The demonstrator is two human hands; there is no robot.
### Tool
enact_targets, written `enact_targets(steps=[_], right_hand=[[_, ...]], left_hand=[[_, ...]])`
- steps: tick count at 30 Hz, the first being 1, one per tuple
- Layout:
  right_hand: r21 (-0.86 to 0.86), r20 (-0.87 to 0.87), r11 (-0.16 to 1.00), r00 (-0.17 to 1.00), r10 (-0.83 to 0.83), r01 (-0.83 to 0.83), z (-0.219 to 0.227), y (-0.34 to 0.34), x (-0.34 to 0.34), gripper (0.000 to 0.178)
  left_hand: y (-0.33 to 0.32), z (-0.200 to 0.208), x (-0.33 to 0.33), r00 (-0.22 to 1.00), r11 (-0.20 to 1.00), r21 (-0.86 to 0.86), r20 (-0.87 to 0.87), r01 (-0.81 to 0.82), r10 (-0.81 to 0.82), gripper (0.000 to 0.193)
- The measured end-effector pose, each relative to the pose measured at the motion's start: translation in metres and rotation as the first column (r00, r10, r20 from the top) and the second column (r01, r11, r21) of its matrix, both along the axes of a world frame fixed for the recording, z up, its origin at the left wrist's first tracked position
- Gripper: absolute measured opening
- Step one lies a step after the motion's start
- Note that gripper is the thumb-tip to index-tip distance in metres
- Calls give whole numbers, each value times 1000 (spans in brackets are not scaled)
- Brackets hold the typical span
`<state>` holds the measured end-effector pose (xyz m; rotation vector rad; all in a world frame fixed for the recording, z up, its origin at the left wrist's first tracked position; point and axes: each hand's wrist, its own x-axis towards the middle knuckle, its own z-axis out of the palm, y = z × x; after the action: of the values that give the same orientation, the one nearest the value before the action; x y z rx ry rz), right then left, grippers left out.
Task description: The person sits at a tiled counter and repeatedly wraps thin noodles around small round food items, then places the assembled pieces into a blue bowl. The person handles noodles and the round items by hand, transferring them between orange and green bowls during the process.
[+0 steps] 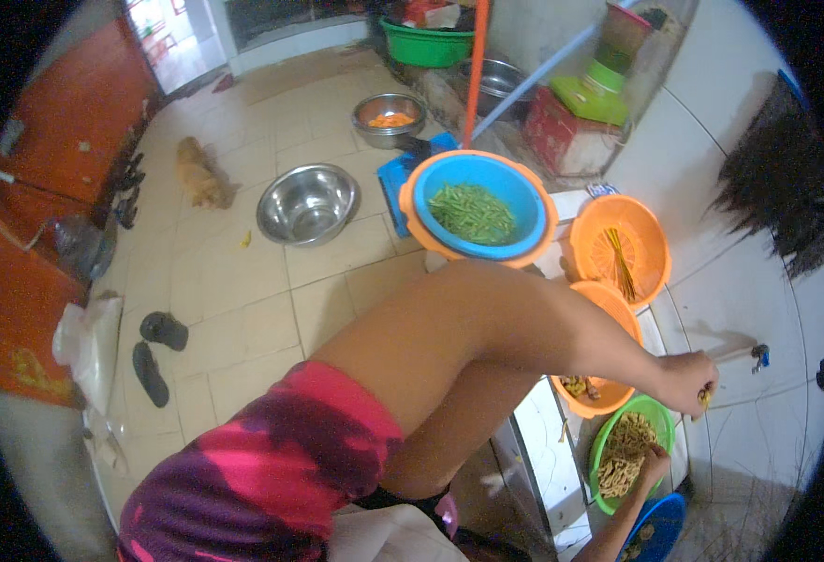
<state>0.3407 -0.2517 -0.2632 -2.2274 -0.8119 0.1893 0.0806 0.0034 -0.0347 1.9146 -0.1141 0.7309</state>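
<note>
the left hand (688, 385) is pinched shut on one small yellowish piece (706, 397). the right hand (654, 464) touches the tan strips (622, 457), too many to count, in one green basket (657, 410), its grip unclear; two orange baskets (651, 242) and one blue basin (675, 522) stand nearby.

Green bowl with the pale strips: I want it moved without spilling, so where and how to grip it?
The green bowl is probably best held two-handed by its rim, left and right in the picture, from above: it is round and open, pale strips lie inside, and the nearest orange basin and blue basin crowd its other ends.
</note>
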Motion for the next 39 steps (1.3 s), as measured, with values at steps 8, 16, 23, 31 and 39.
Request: enact_targets(steps=[8, 16, 23, 31, 39], right_hand=[[391, -299, 919, 952, 71, 55, 127, -11, 46, 31], [562, -90, 825, 996, -6, 56, 334, 16, -11, 43], [512, 101, 857, 995, 6, -57, 401, 41, -63, 34], [118, -266, 987, 954, 139, -111, 248, 6, -54, 28], [-404, -358, 883, 930, 86, -238, 56, -51, -17, 21]], left_hand=[[3, 7, -3, 994, 995, -97, -100, 38, -48, 19], [30, -8, -7, 987, 999, -40, -159, 13, -19, 36], [36, 10, -37, 944, 1000, 22, -328, 19, -11, 38], [33, 11, -44, 895, 1000, 28, -446, 10, 4, 40], [34, 8, -48, 875, 1000, 0, -484, 9, -8, 42]])
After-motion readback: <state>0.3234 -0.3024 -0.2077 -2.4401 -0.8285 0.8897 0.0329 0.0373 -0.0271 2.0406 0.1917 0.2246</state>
